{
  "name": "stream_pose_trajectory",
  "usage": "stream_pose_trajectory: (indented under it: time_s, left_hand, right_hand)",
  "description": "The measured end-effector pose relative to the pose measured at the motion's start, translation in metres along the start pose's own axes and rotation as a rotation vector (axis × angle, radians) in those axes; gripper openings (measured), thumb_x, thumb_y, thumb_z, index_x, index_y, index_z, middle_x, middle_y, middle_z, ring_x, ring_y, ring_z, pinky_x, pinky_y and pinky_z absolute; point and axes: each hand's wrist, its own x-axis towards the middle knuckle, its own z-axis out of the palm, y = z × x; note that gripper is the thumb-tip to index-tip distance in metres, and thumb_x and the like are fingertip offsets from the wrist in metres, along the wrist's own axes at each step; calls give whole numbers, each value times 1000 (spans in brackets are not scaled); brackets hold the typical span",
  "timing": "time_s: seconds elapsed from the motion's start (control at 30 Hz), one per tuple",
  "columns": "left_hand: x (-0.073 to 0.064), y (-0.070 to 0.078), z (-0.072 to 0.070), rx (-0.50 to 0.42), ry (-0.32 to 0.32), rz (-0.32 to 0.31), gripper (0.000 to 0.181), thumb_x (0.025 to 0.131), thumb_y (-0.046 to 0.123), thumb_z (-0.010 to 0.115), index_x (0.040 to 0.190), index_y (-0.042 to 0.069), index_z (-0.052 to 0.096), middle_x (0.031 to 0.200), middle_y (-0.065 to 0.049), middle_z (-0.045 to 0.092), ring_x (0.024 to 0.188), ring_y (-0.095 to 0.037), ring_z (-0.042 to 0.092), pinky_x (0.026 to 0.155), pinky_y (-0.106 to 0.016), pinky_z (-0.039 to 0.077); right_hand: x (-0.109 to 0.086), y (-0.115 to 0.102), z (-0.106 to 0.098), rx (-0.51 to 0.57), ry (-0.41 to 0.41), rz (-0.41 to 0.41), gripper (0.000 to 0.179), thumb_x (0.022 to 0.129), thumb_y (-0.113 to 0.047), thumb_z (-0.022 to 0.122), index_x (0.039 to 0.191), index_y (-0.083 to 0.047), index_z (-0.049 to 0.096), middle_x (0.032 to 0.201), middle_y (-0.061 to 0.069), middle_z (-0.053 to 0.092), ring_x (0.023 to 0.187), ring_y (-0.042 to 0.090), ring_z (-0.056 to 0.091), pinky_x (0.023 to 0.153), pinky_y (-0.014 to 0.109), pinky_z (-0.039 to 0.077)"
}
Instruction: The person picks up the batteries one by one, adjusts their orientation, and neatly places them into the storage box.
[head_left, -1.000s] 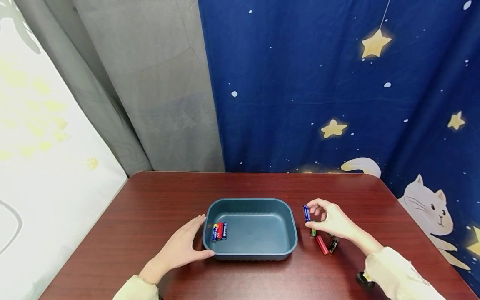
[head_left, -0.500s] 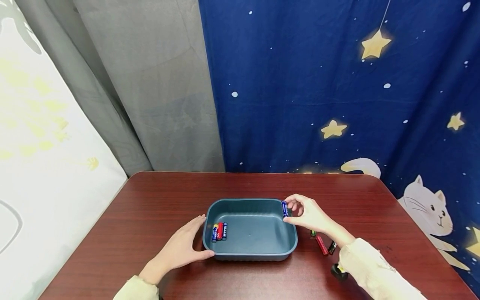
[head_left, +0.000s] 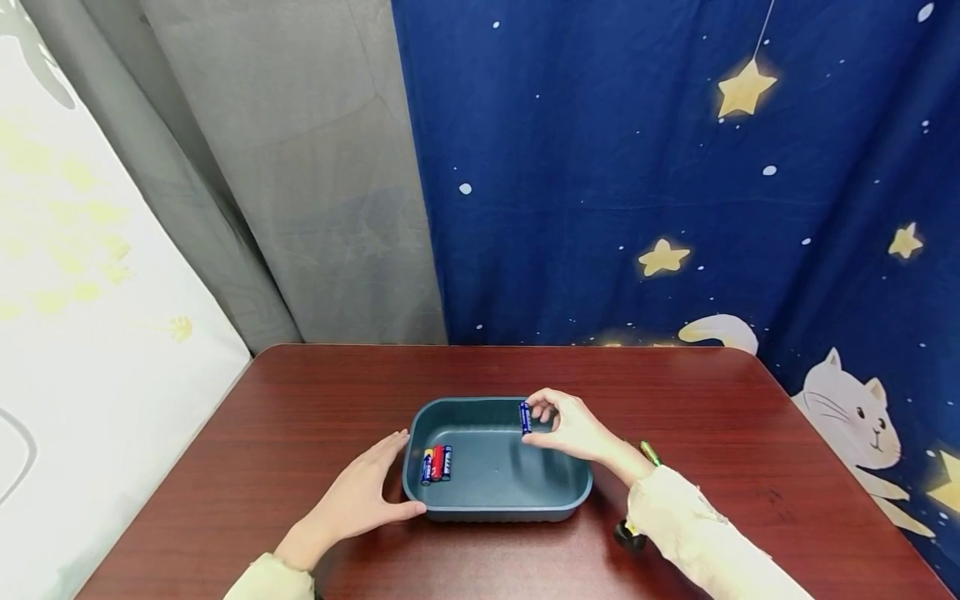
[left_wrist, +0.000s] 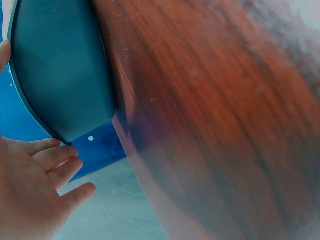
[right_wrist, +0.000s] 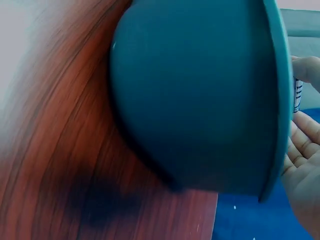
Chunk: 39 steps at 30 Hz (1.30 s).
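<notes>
Thumb and fingers of my right hand point(head_left: 570, 427) pinch a blue battery point(head_left: 525, 418) by its ends, held upright over the right half of a dark teal basin point(head_left: 498, 509). In the right wrist view, the basin's wall hides most of that battery point(right_wrist: 298, 95). My left hand point(head_left: 352, 492) rests against the basin's left end, thumb at the near corner and fingertips at the rim; the left wrist view shows its fingers point(left_wrist: 52, 157) spread and fairly straight. Inside at the left, three batteries lie side by side: a blue one with a yellow end point(head_left: 427, 467), a red one point(head_left: 437, 463) and a dark blue one point(head_left: 447, 463).
On the reddish-brown table point(head_left: 337, 375), a green battery point(head_left: 650, 452) shows past my right forearm, whose sleeve point(head_left: 697, 525) covers the spot beside it. A grey curtain point(head_left: 322, 208) and a blue star-patterned curtain point(head_left: 562, 183) hang behind the far edge.
My right hand has carried the blue battery leftward from beside the basin to above its inside. The loose red and black batteries are now hidden behind my sleeve. My left hand has stayed put.
</notes>
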Motion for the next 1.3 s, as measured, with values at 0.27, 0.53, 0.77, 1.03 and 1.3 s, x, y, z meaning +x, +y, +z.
stream_pose_trajectory:
  time_s: [0.27,0.53,0.77,1.03,1.3]
  left_hand:
    - [0,0,0,-1,-4,-4,93,65,58,70,137,7,40,138,-8,42,126,-26,39,97,-49,37]
    - [0,1,0,-5,-11,-7,93,66,60,69,137,7,40,139,-8,42,127,-26,38,98,-50,36]
    - [0,1,0,-4,-5,-10,94,65,60,69,137,7,40,138,-9,42,127,-27,38,97,-50,37]
    - [0,0,0,-7,-10,-9,94,65,61,68,137,7,40,138,-9,42,127,-26,39,97,-49,37]
    - [0,1,-1,-30,-23,-22,94,66,60,68,138,8,39,139,-8,41,127,-27,38,97,-50,37]
  right_hand:
    - [13,-4,23,-43,-8,-32,43,67,-22,79,100,-4,60,82,7,59,72,18,55,60,23,47]
    - [18,-8,44,-117,-76,3,43,68,-26,78,102,-6,59,83,1,57,73,13,52,66,22,45]
    - [22,-15,63,-192,-171,47,42,68,-26,78,100,-6,58,81,0,56,70,11,50,63,22,43]
    - [30,-24,80,-263,-234,52,43,65,-26,80,96,-4,59,75,2,57,66,8,48,63,22,43]
    - [36,-25,92,-356,-303,115,44,63,-29,80,94,-5,60,65,-5,49,61,5,44,55,19,39]
